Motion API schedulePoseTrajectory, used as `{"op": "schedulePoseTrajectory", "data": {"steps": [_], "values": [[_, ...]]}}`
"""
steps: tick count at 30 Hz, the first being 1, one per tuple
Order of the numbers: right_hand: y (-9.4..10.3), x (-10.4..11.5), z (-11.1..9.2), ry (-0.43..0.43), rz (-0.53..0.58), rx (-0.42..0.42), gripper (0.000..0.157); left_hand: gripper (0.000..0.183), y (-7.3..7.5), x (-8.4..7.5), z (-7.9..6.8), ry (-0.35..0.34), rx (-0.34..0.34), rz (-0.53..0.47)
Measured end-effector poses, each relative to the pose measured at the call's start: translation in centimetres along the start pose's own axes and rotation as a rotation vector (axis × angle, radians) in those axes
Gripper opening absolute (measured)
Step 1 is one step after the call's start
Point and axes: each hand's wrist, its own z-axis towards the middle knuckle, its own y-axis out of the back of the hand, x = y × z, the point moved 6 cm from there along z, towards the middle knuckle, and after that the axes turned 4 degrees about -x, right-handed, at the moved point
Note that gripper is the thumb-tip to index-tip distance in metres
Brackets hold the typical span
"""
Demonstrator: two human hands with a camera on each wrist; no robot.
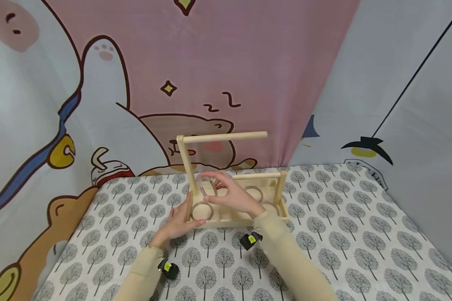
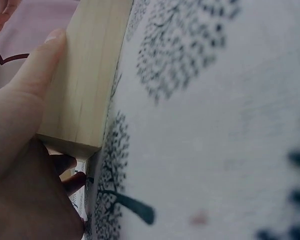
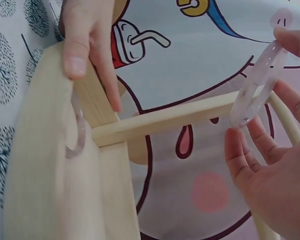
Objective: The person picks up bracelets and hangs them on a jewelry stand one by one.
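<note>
A translucent, pinkish bangle point(image 1: 206, 184) is pinched between the thumb and fingertips of my right hand point(image 1: 235, 196). It stands on edge above the left part of a wooden rack point(image 1: 229, 223), overlapping the left upright post in the right wrist view. My left hand point(image 1: 178, 221) grips the rack's left end, its thumb along the front wall point(image 2: 85, 85) and its fingers round the corner. Inside the tray base, a second bangle point(image 1: 202, 203) lies flat beside my left thumb. More bangles, one at the back point(image 1: 261, 194), lie in the right half, partly hidden by my right arm.
The rack's tall left post point(image 1: 186, 161) carries a rod point(image 1: 226, 136) whose right end is free. A lower rod point(image 1: 258, 175) meets the short right post point(image 1: 281, 188). A tree-print cloth point(image 1: 324, 234) covers the table, and a cartoon curtain point(image 1: 248, 62) hangs close behind.
</note>
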Motion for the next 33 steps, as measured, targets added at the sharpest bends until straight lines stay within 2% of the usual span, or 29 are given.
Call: {"op": "schedulePoseTrajectory", "data": {"steps": [5,9,16,23,30,33], "values": [[1.2,0.7,0.3,0.047,0.039,-0.038,0.062,0.106,0.0,0.2,-0.1,0.009,0.004,0.000],[2.2,1.0,0.4,0.045,0.058,-0.044,0.063,0.105,0.0,0.3,-0.2,-0.008,-0.012,-0.004],[4.9,1.0,0.1,0.028,0.064,-0.098,0.064,0.104,0.4,-0.5,0.0,-0.110,-0.048,-0.001],[7.5,1.1,-0.5,0.046,0.070,-0.161,0.063,0.106,0.3,-0.5,0.5,-0.043,0.010,0.029],[9.5,3.5,-1.4,0.014,0.030,-0.188,0.060,0.106,0.3,-0.5,0.5,-0.040,0.016,0.030],[10.1,2.9,-1.5,-0.010,0.037,-0.187,0.061,0.105,0.3,-0.3,0.5,-0.031,0.018,0.022]]}}
